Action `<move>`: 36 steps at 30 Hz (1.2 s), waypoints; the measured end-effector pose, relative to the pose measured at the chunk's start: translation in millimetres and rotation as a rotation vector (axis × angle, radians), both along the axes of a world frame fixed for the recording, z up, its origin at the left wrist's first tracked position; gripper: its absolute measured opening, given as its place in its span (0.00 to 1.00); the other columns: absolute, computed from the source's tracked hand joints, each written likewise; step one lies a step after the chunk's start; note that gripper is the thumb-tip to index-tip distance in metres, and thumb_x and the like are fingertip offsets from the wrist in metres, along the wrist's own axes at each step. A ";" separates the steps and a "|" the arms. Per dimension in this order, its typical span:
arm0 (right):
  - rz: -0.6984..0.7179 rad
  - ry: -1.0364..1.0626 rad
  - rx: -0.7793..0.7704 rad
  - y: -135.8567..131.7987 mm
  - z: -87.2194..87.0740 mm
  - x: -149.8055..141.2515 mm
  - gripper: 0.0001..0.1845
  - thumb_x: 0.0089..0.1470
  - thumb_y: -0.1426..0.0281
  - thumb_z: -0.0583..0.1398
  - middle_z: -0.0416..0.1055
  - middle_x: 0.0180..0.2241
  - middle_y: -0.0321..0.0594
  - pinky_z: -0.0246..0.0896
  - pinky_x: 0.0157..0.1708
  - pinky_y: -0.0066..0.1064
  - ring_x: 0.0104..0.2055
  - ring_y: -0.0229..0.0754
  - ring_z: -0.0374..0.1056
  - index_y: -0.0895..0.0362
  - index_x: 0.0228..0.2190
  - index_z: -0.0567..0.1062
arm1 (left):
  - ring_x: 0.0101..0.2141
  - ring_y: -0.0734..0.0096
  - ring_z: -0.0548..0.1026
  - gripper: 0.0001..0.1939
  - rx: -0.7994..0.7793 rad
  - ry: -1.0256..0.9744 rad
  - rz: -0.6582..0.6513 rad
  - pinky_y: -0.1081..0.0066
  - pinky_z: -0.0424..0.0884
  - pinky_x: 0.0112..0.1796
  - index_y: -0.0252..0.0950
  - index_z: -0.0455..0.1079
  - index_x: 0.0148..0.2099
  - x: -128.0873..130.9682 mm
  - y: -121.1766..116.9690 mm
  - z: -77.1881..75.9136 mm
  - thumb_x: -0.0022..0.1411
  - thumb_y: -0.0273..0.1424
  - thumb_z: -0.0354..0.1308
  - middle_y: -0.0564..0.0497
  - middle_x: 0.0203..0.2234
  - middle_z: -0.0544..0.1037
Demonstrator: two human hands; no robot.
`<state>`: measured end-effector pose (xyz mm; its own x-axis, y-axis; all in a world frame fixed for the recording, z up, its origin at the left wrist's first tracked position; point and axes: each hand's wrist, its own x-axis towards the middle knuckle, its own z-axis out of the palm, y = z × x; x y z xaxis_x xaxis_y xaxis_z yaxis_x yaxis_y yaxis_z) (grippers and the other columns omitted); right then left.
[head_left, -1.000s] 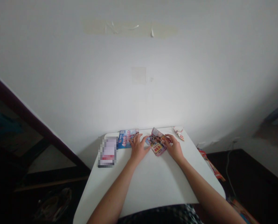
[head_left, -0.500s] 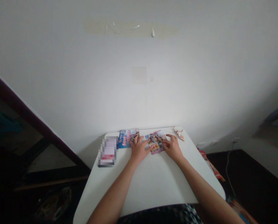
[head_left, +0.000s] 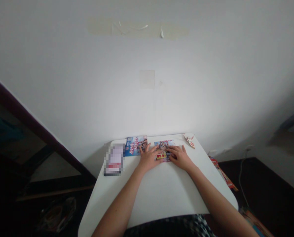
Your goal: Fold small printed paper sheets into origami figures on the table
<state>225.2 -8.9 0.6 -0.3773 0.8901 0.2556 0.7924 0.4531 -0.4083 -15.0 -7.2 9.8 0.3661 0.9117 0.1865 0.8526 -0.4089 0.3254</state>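
Note:
A small printed flyer (head_left: 161,155), with a yellow and red price label reading 89.9, lies flat on the white table (head_left: 166,191). My left hand (head_left: 148,159) rests with spread fingers over the flyer's left edge. On its right side, the fingers of my right hand (head_left: 181,158) stretch across the sheet, thumb apart. Both hands cover parts of the print. A blue printed leaflet (head_left: 134,146) lies just left of the flyer, close to my left fingertips.
A pixelated phone-like object (head_left: 114,159) lies at the table's left. A crumpled white and red wrapper (head_left: 189,140) sits at the back right corner. The wall (head_left: 147,108) stands right behind the table. Red printed items (head_left: 224,174) are beyond the right edge.
My right hand has moved from pinching near the flyer's right edge to lying spread over it. My left fingers have shifted right onto the flyer, which now lies straighter.

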 end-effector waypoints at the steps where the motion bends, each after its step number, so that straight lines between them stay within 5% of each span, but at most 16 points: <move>1: 0.014 0.007 -0.001 0.0 0.7 1.3 0.24 0.61 0.64 0.60 0.68 0.64 0.45 0.32 0.66 0.74 0.66 0.55 0.61 0.45 0.59 0.73 | 0.71 0.39 0.51 0.29 -0.011 -0.001 -0.011 0.26 0.27 0.65 0.64 0.70 0.63 -0.9 -0.2 0.7 0.60 0.55 0.63 0.58 0.69 0.66; 5: 0.063 0.037 -0.013 -0.7 3.0 6.7 0.30 0.57 0.56 0.66 0.67 0.65 0.46 0.31 0.66 0.76 0.66 0.59 0.60 0.43 0.59 0.73 | 0.70 0.36 0.52 0.36 -0.027 -0.005 -0.042 0.28 0.30 0.66 0.65 0.68 0.64 -3.5 -0.2 1.5 0.53 0.57 0.67 0.56 0.69 0.66; 13: 0.103 0.045 -0.020 -2.5 6.4 10.6 0.34 0.51 0.56 0.70 0.66 0.64 0.47 0.31 0.66 0.76 0.66 0.61 0.60 0.42 0.59 0.74 | 0.69 0.39 0.54 0.29 0.005 -0.028 -0.036 0.31 0.32 0.66 0.57 0.76 0.59 -2.4 -0.3 1.4 0.55 0.55 0.67 0.52 0.67 0.69; 22: 0.138 0.108 -0.069 -0.6 8.8 14.9 0.29 0.51 0.54 0.70 0.68 0.64 0.46 0.28 0.66 0.76 0.67 0.61 0.59 0.42 0.54 0.78 | 0.69 0.42 0.56 0.18 0.035 -0.059 -0.006 0.29 0.35 0.66 0.58 0.79 0.53 -3.0 1.1 -1.1 0.62 0.51 0.62 0.56 0.64 0.72; 29: 0.096 0.185 -0.012 6.2 1.7 21.8 0.08 0.59 0.61 0.65 0.78 0.54 0.42 0.27 0.67 0.74 0.62 0.54 0.68 0.45 0.39 0.83 | 0.68 0.47 0.58 0.18 0.024 -0.112 0.048 0.31 0.38 0.66 0.58 0.78 0.54 -1.8 -0.7 7.4 0.66 0.51 0.58 0.55 0.61 0.76; 36: -0.003 0.271 0.053 7.7 -1.7 20.2 0.11 0.62 0.59 0.61 0.81 0.46 0.43 0.29 0.70 0.69 0.53 0.50 0.75 0.49 0.40 0.82 | 0.67 0.48 0.60 0.24 0.021 -0.168 0.070 0.33 0.36 0.68 0.52 0.77 0.58 -2.9 0.4 10.0 0.62 0.52 0.63 0.51 0.56 0.80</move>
